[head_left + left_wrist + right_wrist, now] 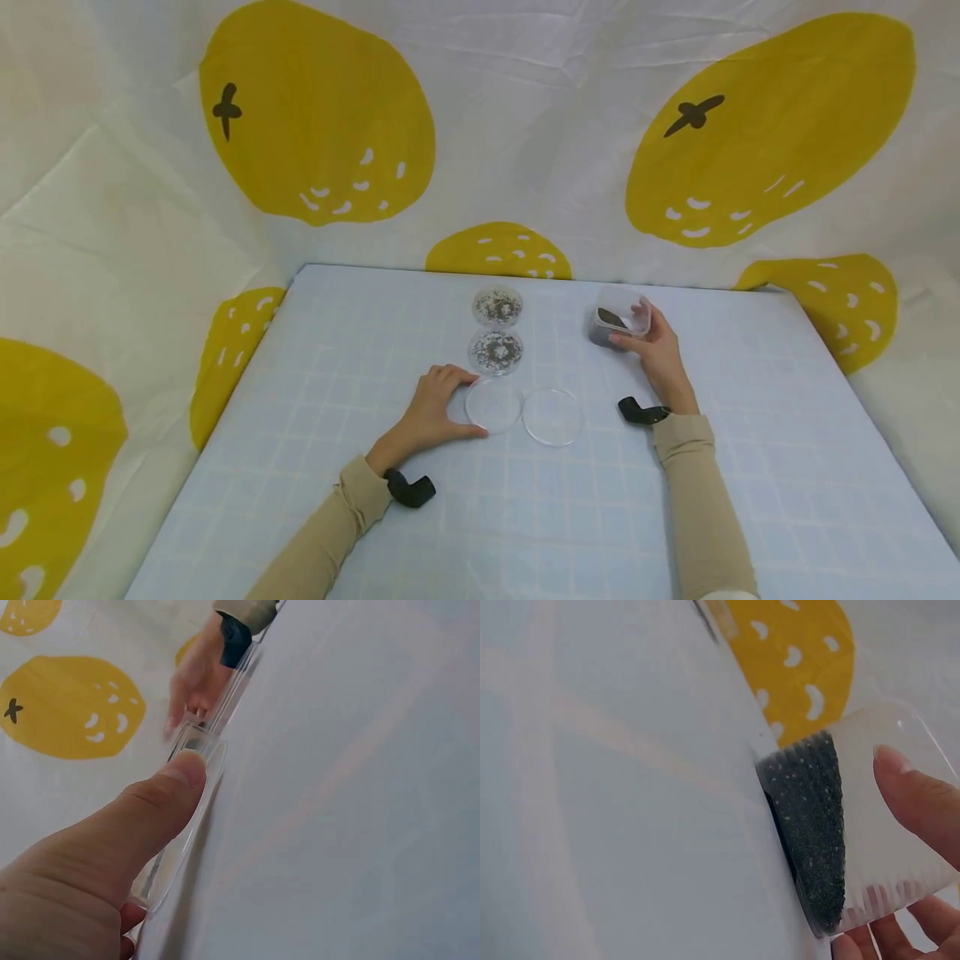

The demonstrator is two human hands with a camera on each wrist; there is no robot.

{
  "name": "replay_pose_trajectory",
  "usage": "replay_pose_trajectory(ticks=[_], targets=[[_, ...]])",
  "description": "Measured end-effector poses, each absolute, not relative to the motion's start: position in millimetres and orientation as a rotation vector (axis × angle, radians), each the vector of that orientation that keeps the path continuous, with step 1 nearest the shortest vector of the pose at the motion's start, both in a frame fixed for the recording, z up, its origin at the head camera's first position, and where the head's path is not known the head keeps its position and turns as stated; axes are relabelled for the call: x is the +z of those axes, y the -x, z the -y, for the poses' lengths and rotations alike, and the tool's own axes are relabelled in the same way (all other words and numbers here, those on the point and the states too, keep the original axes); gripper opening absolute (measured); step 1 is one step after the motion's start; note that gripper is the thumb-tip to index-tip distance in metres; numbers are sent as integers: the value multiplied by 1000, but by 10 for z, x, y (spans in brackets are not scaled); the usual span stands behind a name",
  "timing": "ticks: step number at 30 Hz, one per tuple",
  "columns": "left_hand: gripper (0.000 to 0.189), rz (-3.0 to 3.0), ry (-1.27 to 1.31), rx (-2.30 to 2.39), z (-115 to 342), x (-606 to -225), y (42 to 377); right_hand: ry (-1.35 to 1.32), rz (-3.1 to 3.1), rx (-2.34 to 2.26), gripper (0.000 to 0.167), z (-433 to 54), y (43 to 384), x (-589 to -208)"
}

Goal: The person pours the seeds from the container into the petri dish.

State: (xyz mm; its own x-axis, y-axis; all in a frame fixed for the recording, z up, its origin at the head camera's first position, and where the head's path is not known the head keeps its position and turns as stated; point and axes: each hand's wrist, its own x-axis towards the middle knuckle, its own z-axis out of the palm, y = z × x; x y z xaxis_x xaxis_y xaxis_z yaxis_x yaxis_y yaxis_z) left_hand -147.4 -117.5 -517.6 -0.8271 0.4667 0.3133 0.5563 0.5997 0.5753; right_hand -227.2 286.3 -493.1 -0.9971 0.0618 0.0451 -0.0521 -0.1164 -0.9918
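My left hand (429,412) holds a clear, round petri dish (492,407) by its rim, thumb on the near side and fingers on the far side. In the left wrist view the thumb (161,799) presses against the edge of that dish. Touching it on the right lies a second clear round dish or lid (552,417). Toward the back right, my right hand (662,354) grips a clear plastic tub (633,323). Dark, soil-like grains with pale specks (806,832) fill its lower part, as the right wrist view shows.
Behind the clear dish, two round dishes stand in a line, a nearer one (496,352) and a farther one (497,307), both holding dark and white bits. A pale checked cloth (555,517) covers the table. A white curtain with yellow fruit (525,125) hangs behind.
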Motion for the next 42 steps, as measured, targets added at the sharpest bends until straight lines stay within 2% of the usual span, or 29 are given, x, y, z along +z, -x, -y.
replay_pose_trajectory(ticks=[5,12,18,26,31,35,42], targets=[[80,2701,883,-1030,1163,-5164,1469,76,2078,2244,92,-2855,2227,-4887],[80,2706,880,-1028,1166,-5157,1472,70,2075,2176,84,-2835,2199,-4718],[79,2695,827,-1056,1158,-5167,1466,3,2130,2065,88,-2741,2151,-4502],[79,2704,814,-1066,1152,-5167,1462,-111,2268,1873,87,-2386,1936,-4172],[79,2708,827,-1046,1153,-5158,1459,-284,2311,1763,89,-2090,1719,-3982],[80,2716,833,-1047,1153,-5146,1452,-451,2315,1573,91,-1925,1644,-4023],[79,2707,847,-1026,1155,-5146,1451,-588,2350,1351,97,-1816,1630,-4255]])
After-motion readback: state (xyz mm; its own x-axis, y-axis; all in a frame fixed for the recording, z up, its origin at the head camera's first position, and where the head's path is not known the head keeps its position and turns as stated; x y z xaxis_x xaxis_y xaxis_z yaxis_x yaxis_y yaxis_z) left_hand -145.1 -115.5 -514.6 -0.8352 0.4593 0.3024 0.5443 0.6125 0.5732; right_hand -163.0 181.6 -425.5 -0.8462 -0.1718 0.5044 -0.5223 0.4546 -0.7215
